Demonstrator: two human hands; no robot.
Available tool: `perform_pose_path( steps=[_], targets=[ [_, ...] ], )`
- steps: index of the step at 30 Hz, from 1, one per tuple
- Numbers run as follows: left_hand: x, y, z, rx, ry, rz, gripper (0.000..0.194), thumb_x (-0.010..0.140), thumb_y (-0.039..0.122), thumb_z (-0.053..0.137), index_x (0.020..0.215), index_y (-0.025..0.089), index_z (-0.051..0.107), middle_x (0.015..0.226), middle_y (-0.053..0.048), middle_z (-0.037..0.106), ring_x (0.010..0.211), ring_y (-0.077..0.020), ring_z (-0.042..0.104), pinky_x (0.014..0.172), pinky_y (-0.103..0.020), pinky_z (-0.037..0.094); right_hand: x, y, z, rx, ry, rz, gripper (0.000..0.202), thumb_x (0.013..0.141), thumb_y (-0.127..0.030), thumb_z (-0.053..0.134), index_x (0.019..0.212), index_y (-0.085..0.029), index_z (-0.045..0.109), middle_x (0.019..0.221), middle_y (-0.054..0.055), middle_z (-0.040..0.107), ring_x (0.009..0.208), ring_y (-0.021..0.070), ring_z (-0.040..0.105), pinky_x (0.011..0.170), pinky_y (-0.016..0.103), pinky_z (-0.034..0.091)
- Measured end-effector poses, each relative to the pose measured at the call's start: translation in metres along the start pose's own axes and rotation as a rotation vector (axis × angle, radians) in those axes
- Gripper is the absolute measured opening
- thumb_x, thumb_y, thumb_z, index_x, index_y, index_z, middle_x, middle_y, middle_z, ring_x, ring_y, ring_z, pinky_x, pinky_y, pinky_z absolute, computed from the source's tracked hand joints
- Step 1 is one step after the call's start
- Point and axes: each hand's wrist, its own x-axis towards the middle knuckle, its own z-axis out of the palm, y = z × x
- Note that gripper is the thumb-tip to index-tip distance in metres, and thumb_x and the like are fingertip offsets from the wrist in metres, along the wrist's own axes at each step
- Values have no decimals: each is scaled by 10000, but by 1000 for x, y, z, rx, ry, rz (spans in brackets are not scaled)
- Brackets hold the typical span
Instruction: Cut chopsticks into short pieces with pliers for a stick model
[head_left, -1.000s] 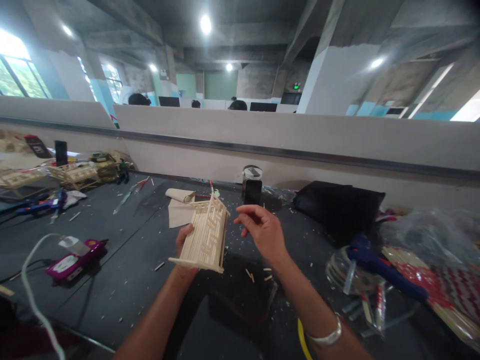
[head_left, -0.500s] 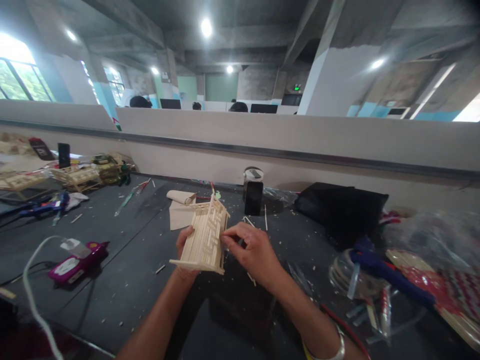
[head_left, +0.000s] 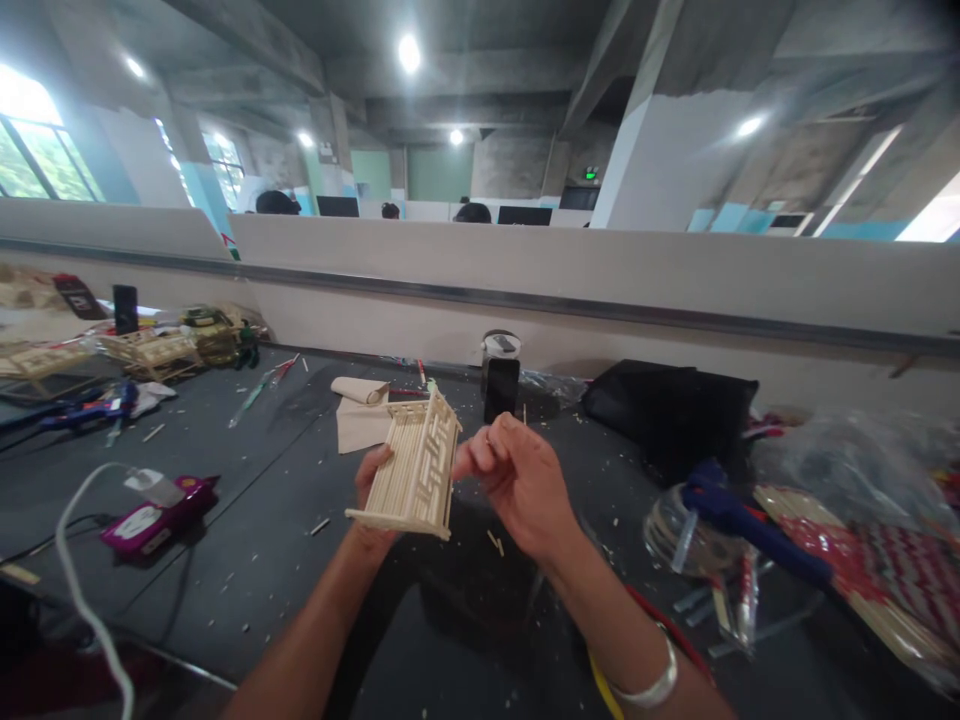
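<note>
While the left hand (head_left: 369, 482) clamps the wooden-stick model (head_left: 402, 452), whether the right hand (head_left: 526, 482) pinches anything is unclear. Sideways pressure could crack the lattice railing (head_left: 429, 470).

Gray ceiling (head_left: 360, 28), bright lights (head_left: 409, 52) on. Window (head_left: 41, 155) far left, green outside. Thick pillar (head_left: 652, 165), gray above, white below. Low pale wall (head_left: 525, 256) behind dark table (head_left: 277, 560).

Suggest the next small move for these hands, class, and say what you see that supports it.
Probably, the right hand should press the latticed side lightly to test it: its fingertips are right beside that side, though contact is unclear, and the left hand grips the stick model opposite.
</note>
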Motion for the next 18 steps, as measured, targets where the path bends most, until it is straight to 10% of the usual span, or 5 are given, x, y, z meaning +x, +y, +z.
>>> perform_pose_path(
  steps=[6, 14, 18],
  targets=[
    [-7, 6, 16, 3, -15, 80, 224, 752, 325, 573, 907, 179, 642, 806, -43, 708, 693, -212, 662, 609, -286, 541, -16, -9, -11, -22, -29, 241, 438, 816, -500, 539, 616, -222, 266, 511, -112, 177, 394, 46, 123, 331, 151, 136],
    [-31, 47, 19, 73, 70, 141, 361, 732, 305, 569, 1049, 142, 627, 846, -80, 710, 805, -263, 672, 695, -330, 556, -18, -18, -84, -1215, 279, -139, 244, 886, -335, 405, 782, -195, 575, 740, 41, 623, 697, 179, 575, 655, 301, 444],
    [-48, 51, 13, 122, 178, 177, 299, 727, 274, 568, 971, 122, 650, 784, -69, 713, 705, -244, 676, 655, -329, 557, -18, -9, -91, -1471, 105, -259, 375, 780, -149, 459, 1135, -184, 577, 1134, 113, 608, 1061, 247, 540, 915, 406, 392]
  ],
)
